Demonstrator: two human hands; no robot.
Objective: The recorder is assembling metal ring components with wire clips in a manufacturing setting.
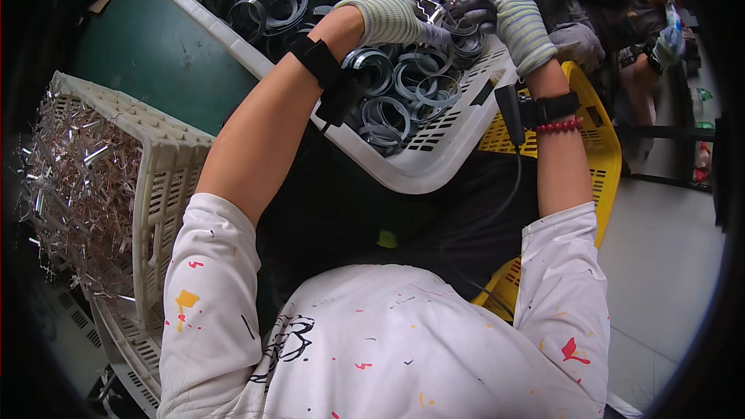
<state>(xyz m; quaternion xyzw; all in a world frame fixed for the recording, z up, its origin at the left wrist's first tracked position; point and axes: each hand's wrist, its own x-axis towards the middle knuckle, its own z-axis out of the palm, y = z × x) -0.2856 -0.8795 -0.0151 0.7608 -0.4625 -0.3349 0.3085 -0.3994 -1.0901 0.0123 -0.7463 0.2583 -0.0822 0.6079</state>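
both gloved hands meet over the white slotted plastic crate [434, 174] of dark metal rings [388, 81]: the left hand [396, 19] and right hand [516, 23] pinch a small zigzag metal clip [431, 1] between them, lying crosswise, right hand slightly nearer.

A white slatted crate [167, 186] of tangled metal scrap strips [70, 178] stands at the left, beside a dark green surface [147, 46]. A yellow basket [601, 140] lies at the right; beyond it sits a co-worker [621, 0], apparently gloved.
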